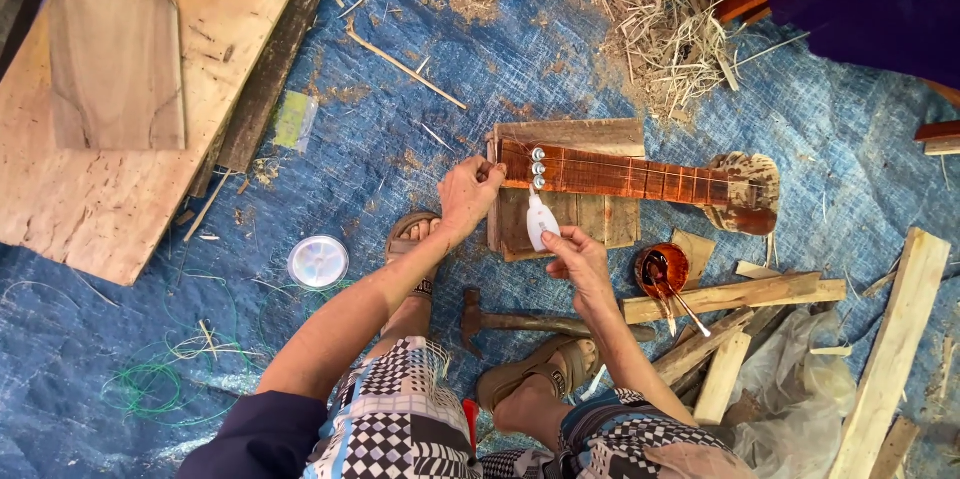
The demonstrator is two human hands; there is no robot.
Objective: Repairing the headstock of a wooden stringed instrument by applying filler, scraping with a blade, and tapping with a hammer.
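On the blue tarpaulin (420, 89), a small red-brown stringed instrument (640, 179) lies across a wooden block (600, 219). Left hand (468, 194): fingers pinched at the headstock end, steadying it. Right hand (578, 257): fingers closed on a small white bottle (541, 222), tip near the three silver tuning pegs (538, 168), probably applying glue. Next move calls for a measured squeeze. Hammer (500, 321) lies near the sandalled feet.

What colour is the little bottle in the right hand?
White: the small bottle in the right hand, head view.
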